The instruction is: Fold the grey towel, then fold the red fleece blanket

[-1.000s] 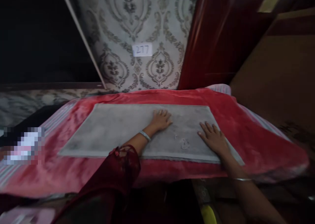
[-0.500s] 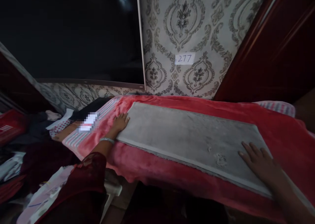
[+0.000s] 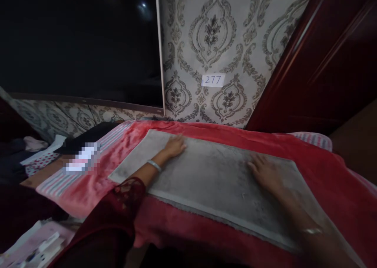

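Evidently, the folded grey cloth (image 3: 206, 174) lies lengthwise on the red blanket (image 3: 332, 174), which probably serves as padding. Your left hand (image 3: 176, 145) rests palm-down near the cloth's far edge; your right hand (image 3: 263, 172), blurred, lies rightward, fingers extended. Neither grasps anything; wide spacing likely steadies both halves.

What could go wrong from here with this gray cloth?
The gray cloth lies on a soft red blanket, so a sideways push from the left hand or right hand might shift it or bunch the blanket.
A darker lower layer shows along the cloth's near edge, so the layers could slide out of line.
The left wrist's bracelet is over the cloth and might snag it.
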A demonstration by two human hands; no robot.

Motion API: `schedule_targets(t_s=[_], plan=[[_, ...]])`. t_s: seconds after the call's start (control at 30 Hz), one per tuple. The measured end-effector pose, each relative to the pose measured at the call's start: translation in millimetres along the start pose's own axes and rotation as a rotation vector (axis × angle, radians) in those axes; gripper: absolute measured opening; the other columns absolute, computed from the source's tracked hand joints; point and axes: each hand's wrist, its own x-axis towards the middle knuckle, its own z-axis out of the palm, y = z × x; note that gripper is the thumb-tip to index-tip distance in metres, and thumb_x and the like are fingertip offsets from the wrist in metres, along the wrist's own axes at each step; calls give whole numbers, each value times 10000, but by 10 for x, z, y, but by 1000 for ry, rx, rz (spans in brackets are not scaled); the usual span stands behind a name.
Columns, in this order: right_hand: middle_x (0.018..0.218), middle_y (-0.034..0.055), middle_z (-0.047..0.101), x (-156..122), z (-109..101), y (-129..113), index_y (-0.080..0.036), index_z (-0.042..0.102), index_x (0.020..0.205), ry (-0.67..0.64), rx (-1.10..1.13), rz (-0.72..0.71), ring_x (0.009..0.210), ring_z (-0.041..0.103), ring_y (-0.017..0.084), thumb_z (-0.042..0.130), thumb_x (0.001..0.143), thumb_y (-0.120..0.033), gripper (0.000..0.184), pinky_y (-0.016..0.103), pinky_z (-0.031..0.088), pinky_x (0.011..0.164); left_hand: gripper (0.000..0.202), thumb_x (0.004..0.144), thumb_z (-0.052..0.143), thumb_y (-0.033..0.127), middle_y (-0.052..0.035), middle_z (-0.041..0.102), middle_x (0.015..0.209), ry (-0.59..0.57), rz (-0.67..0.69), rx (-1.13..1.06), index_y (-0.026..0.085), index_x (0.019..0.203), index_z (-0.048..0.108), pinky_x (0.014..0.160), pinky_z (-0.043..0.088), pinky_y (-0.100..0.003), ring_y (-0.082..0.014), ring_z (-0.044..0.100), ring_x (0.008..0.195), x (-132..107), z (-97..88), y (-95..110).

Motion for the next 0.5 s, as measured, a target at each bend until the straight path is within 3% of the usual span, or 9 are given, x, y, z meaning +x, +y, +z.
schedule_targets(t_s=[0.07, 0.13, 0.23, 0.3, 0.37, 0.5], plan=[[1624, 110, 380, 336, 51, -521, -230, 420, 1558, -71, 64, -120, 1501, 336, 308, 251, 1024, -454, 603, 577, 355, 1160, 615, 1011, 380, 481, -134, 292, 1667, -33, 173, -21, 214, 1564, 366, 1253, 168, -509, -265, 242, 1548, 226, 179, 361], [1655, 87, 318, 557, 143, -930, -261, 383, 1579, -152, 104, -253, 1526, 281, 301, 265, 1032, -453, 591, 580, 307, 1186, 628, 1020, 334, 502, -152, 273, 1669, -77, 292, -40, 204, 1573, 352, 1247, 153, -558, -284, 231, 1551, 358, 368, 592], [1668, 53, 290, 666, 306, -1143, -307, 352, 1591, -257, 122, -349, 1536, 260, 285, 251, 1036, -497, 595, 583, 277, 1199, 640, 1025, 291, 538, -143, 273, 1670, -87, 343, -69, 227, 1582, 339, 1243, 144, -580, -281, 220, 1554, 435, 576, 658], [1670, 35, 284, 653, 394, -981, -324, 336, 1596, -275, 111, -354, 1538, 256, 275, 239, 1032, -516, 604, 569, 268, 1207, 657, 1016, 296, 576, -120, 270, 1675, -81, 329, -69, 259, 1591, 326, 1250, 123, -564, -272, 209, 1558, 452, 611, 505], [1663, 28, 305, 611, 448, -594, -332, 337, 1596, -263, 77, -314, 1534, 265, 277, 237, 1021, -520, 613, 563, 275, 1206, 665, 1005, 312, 602, -92, 271, 1678, -104, 262, -38, 292, 1593, 324, 1254, 105, -554, -272, 208, 1559, 450, 552, 173], [1631, 58, 378, 449, 507, 632, -300, 357, 1594, -236, -67, -75, 1513, 316, 262, 204, 993, -509, 654, 514, 339, 1177, 637, 1018, 267, 538, -79, 281, 1674, -128, -64, 60, 281, 1599, 313, 1235, 143, -597, -287, 209, 1558, 295, 291, -903]])
